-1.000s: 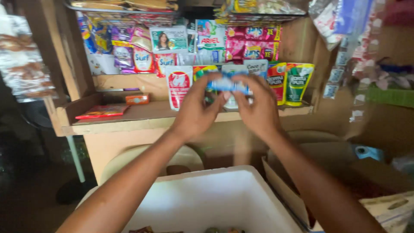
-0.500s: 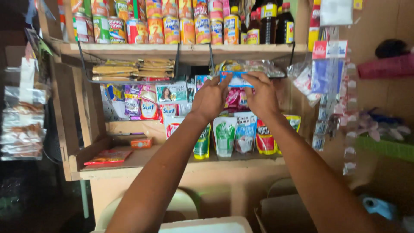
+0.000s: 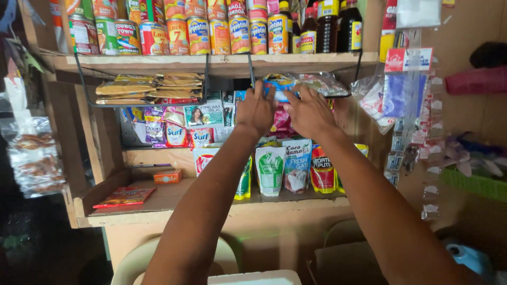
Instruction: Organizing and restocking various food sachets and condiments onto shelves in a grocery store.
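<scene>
Both my arms reach up to a wire rack (image 3: pixel 338 96) hung under the top wooden shelf (image 3: pixel 222 62). My left hand (image 3: pixel 255 110) and my right hand (image 3: pixel 308 112) together hold a blue and white packet (image 3: pixel 278 83) at the rack's front edge. Clear plastic packets (image 3: pixel 323 83) lie in the rack just right of the held packet. My fingers cover much of the packet.
Rows of tins (image 3: pixel 198 32) and dark bottles (image 3: pixel 327 26) stand on the top shelf. A second wire rack (image 3: pixel 142 87) holds yellow sachets. Refill pouches (image 3: pixel 285 166) line the lower shelf (image 3: pixel 174 203). Hanging sachet strips (image 3: pixel 417 121) are at right. A plastic chair (image 3: pixel 153 258) stands below.
Both hands have lifted the blue packet from in front of the lower shelf up to the wire rack under the top shelf. My view has tilted upward with them.
</scene>
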